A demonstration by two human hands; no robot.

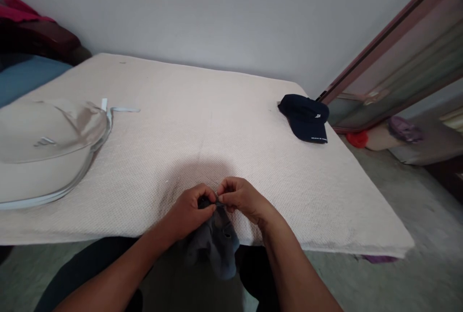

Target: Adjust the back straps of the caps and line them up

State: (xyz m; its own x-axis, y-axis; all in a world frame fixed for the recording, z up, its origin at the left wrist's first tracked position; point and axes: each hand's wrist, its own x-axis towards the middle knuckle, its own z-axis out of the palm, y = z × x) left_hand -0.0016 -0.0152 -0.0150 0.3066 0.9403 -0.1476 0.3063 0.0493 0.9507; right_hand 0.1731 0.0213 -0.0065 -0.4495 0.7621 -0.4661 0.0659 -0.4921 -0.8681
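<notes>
At the near edge of the table, my left hand [197, 208] pinches dark strap-like material between thumb and fingers. My right hand [243, 197] pinches the same spot from the other side, so the fingertips of both hands nearly meet. Below them hangs what looks like a dark grey cap [220, 249], soft and crumpled, drooping past the table edge. A small light-rimmed ring or opening shows on its side. The strap's fine detail is hidden by my fingers.
A pale textured cover lies over the table [173, 133]. Left stands a large beige cap-shaped bag [43, 128] with a white trim and loose strap. A navy cap [306, 114] rests near the right edge. A wall is behind; a glazed door [405, 66] stands right.
</notes>
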